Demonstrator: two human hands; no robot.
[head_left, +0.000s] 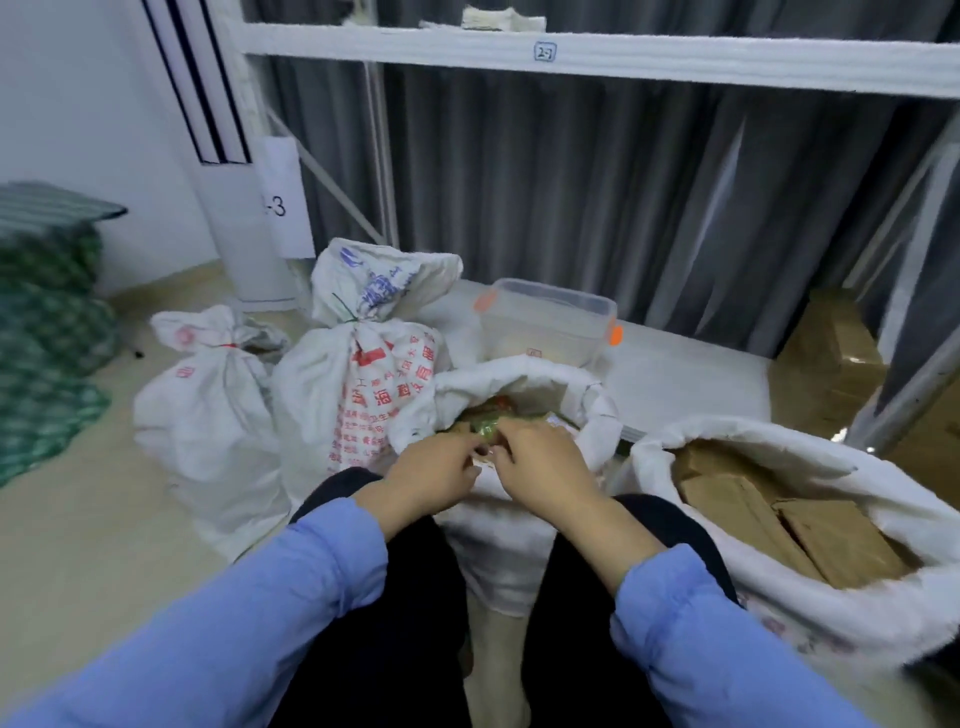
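left hand (434, 475) and right hand (545, 462) side by side, fingers curled, both pinched green packet (484, 430); packet lay at fingertips, just beyond knuckles, inside mouth of open white sack (524, 371).

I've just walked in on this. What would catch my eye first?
First, the left hand and right hand, which meet at centre over an open white sack between the knees, fingers pinching a green packet. To the right, a second open sack shows brown boxes. To the left stand tied sacks with red print.
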